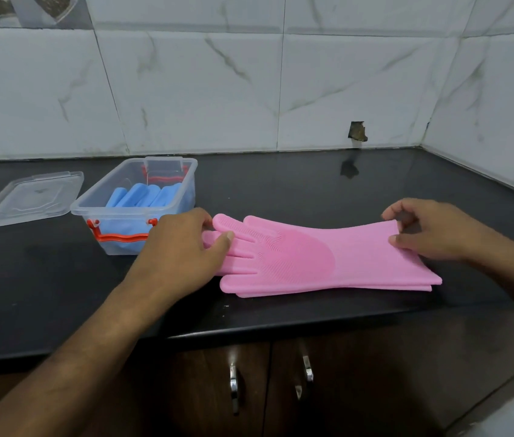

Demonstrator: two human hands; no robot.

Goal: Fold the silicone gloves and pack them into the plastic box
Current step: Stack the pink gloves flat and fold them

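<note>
Black counter (281,184) under marble tile, pink gloves (300,257) stacked flat near the edge.

Left hand (183,247) pinches the fingertips, right hand (429,230) pinches the cuff; silicone's slippery, so the pair could slide apart mid-fold and not fit beside the blue gloves (142,195) in the plastic box (117,234).

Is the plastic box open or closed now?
Open: the plastic box has no cover, its clear lid lies beside it on the counter.

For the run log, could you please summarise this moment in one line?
left hand: holds pink gloves at fingers | right hand: pinches cuff | plastic box: open, blue gloves inside
</note>
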